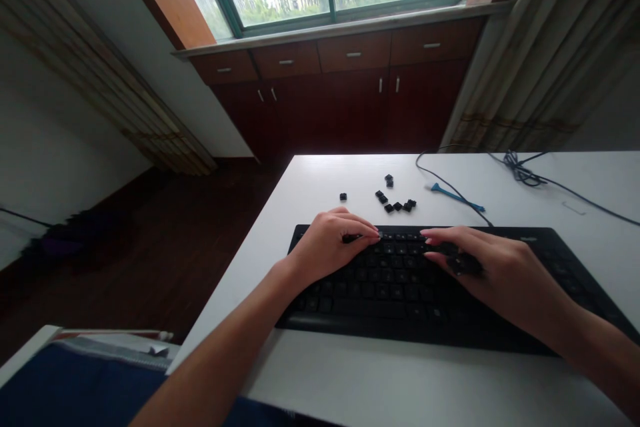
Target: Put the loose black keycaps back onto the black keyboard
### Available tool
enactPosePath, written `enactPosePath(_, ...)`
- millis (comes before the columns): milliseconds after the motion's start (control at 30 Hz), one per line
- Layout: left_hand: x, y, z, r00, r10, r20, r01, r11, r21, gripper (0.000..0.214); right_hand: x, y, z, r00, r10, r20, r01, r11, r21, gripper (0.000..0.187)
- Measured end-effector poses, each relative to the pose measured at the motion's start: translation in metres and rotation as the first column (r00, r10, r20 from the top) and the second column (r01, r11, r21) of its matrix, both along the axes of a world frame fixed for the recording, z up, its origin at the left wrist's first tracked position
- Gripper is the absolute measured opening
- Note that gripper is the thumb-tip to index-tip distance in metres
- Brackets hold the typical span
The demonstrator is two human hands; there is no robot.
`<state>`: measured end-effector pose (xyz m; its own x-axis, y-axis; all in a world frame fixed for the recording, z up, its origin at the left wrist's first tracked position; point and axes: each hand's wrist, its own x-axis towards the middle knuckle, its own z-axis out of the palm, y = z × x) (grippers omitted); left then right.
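Note:
A black keyboard (560, 260) lies on the white table (400, 380) in front of me. My left hand (327, 247) rests on its upper left part, fingers pressed together, pinching a small black piece that looks like a keycap at the top row. My right hand (495, 270) lies over the middle keys with its fingertips pointing left. Its thumb presses a small dark lump against the fingers, and I cannot make out what it is. Several loose black keycaps (397, 203) lie on the table just beyond the keyboard.
A thin blue tool (456, 197) lies past the keyboard beside a black cable (445, 181); more cables (525, 175) trail to the right. The table's left edge drops to a dark wooden floor. Brown cabinets (350, 90) stand under a window, and curtains hang on both sides.

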<state>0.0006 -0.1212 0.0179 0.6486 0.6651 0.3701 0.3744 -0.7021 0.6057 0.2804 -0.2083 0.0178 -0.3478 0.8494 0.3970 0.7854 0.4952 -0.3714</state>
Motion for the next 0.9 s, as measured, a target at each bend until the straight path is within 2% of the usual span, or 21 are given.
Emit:
enactPosePath(100,-0.0009,-0.0013,0.0037,0.999,-0.037,-0.034,0.039,0.998,0.041,0.016,-0.0002,0.0001,0.0006,1.000,-0.015,0.002,0.015,1.000,0.018,0.035)
enactPosePath(233,0.0000,-0.0014,0.0068,0.993,-0.073,-0.090,0.078,0.995,0.059,0.021,0.0000,-0.0012,0.0020,1.000,0.003,0.014,-0.003,1.000,0.022,0.031)
enactPosePath(433,0.0010,-0.0014,0.0086,0.994,-0.056,-0.095,0.060,0.997,0.042,0.020,0.0030,-0.0007,0.0011,0.999,-0.022,0.025,0.021,0.999,0.044,0.026)
enactPosePath(600,-0.0009,-0.0029,0.0079,0.991,-0.054,-0.121,0.065,0.994,0.089,0.019,0.0051,0.0008,0.0051,0.997,-0.075,0.024,0.072,0.993,0.098,0.030)
enactPosePath(700,-0.0006,-0.0024,0.0049,0.993,-0.044,-0.106,0.054,0.995,0.088,0.018,0.0045,0.0014,0.0081,0.998,-0.050,0.029,0.047,0.995,0.092,0.034)
enactPosePath(900,0.0008,-0.0016,0.0016,0.995,-0.054,-0.079,0.058,0.997,0.050,0.019,0.0031,0.0003,0.0081,1.000,-0.016,0.025,0.014,0.998,0.059,0.029)
